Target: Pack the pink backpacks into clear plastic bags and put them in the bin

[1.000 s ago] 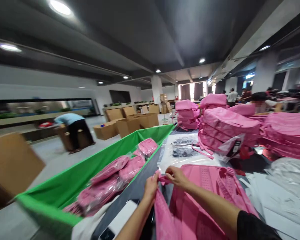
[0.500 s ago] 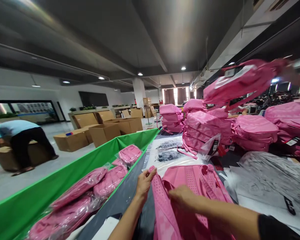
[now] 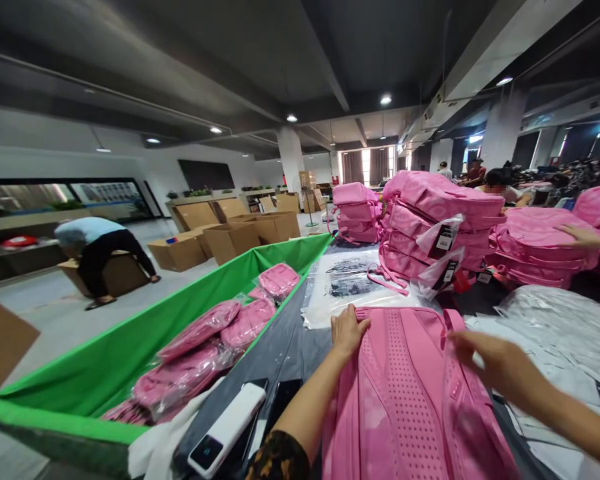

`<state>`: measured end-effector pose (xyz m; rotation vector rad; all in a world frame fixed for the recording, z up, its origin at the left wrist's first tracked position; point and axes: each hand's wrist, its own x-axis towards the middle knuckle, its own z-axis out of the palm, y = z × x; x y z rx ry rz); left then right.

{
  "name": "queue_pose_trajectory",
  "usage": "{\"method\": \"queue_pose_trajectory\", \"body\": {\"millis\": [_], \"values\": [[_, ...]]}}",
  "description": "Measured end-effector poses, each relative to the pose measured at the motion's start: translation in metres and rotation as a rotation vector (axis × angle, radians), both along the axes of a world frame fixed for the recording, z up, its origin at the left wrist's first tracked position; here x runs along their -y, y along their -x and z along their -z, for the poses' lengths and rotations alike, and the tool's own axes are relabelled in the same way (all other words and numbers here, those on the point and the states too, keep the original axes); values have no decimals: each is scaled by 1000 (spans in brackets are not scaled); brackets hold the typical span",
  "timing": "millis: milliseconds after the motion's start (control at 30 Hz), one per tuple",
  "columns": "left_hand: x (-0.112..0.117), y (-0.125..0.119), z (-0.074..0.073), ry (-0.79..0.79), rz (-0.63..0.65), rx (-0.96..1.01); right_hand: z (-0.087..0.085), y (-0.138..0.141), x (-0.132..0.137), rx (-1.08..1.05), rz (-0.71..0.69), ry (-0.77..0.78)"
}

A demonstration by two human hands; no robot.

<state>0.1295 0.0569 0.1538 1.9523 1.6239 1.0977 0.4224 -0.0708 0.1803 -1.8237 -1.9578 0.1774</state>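
A pink backpack point(image 3: 400, 373) lies in front of me with its dotted back panel facing up. My left hand point(image 3: 349, 332) is closed on the backpack's top left corner, the thumb over the edge. At the top right, my right hand point(image 3: 495, 367) pinches a pink shoulder strap point(image 3: 453, 383) between its fingertips. Just beyond the backpack, clear printed plastic bags point(image 3: 347, 283) lie in a flat stack. Stacked pink backpacks point(image 3: 430, 220) with hanging tags stand behind it.
A green-lined bin point(image 3: 95, 360) at left holds several bagged pink backpacks point(image 3: 200, 353). A white power bank point(image 3: 227, 430) lies by my left forearm. Clear plastic point(image 3: 560, 320) is heaped at right. A co-worker's hand point(image 3: 583, 237) touches another backpack. Another person point(image 3: 105, 247) bends over a carton.
The backpack's back panel has come flat into view. My right hand has moved right, from the left strap to the right one. The blurred backpack in the air now rests on the stack.
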Motion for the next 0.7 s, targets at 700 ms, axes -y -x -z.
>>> {"method": "queue_pose_trajectory", "body": {"millis": [700], "values": [[11, -151, -18, -1098, 817, -799, 15, -47, -47, -1128, -5, 179]]}}
